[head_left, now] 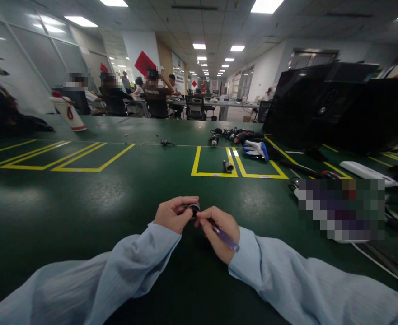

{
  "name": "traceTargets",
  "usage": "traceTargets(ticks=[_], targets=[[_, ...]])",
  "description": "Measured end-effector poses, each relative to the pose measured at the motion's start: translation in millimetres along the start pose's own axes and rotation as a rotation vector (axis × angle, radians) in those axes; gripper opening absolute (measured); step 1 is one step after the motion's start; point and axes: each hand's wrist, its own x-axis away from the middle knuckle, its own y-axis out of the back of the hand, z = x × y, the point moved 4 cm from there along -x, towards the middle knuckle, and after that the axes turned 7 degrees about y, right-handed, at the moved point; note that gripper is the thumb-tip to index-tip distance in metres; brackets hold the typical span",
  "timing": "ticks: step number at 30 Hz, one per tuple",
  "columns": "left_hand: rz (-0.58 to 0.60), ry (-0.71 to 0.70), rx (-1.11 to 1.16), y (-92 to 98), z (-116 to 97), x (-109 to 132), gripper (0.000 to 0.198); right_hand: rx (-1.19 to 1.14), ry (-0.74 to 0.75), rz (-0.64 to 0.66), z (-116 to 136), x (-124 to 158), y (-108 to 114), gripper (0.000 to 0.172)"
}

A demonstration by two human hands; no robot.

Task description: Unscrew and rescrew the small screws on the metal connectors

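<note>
My left hand (173,214) is closed around a short, hollow metal cylinder (194,208), its dark open end facing my right hand. Fingers cover much of the cylinder. My right hand (221,228) pinches a slim tool with a translucent purple handle (226,239), which slants back across the palm. The tool's front end is hidden by the fingertips at the cylinder's mouth, so its exact kind does not show. Both hands are close together above the green table (134,194). Farther off, a similar metal cylinder (228,166) lies on its side within a yellow-taped box.
A blue-and-white glove (255,150) lies by a heap of dark tools and cables (236,134). Another dark part (167,142) sits farther left. Black monitors (334,104) and a white power strip (368,173) occupy the right. A paper cup (69,113) stands far left.
</note>
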Motion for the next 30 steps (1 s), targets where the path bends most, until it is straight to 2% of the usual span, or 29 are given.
traceTargets(ticks=[10, 13, 15, 17, 21, 24, 30], targets=[[-0.006, 0.007, 0.011, 0.1, 0, 0, 0.022, -0.037, -0.029, -0.018, 0, -1, 1, 0.014], [0.001, 0.011, 0.025, 1.2, 2, -3, 0.022, -0.090, -0.041, -0.061, 3, -1, 7, 0.012], [0.005, 0.031, 0.041, 3.1, 5, -7, 0.022, -0.172, -0.102, -0.100, 1, -3, 12, 0.010], [0.003, 0.053, 0.060, 5.8, 7, -11, 0.023, -0.282, -0.231, -0.108, -5, -7, 17, 0.010], [-0.003, 0.094, 0.091, 10.1, 9, -17, 0.029, -0.420, -0.505, -0.036, -21, -15, 14, 0.011], [0.002, 0.112, 0.091, 10.3, 10, -17, 0.032, -0.414, -0.549, 0.022, -26, -19, 9, 0.012], [0.013, 0.122, 0.076, 8.1, 11, -16, 0.034, -0.352, -0.560, 0.038, -28, -16, 3, 0.015]])
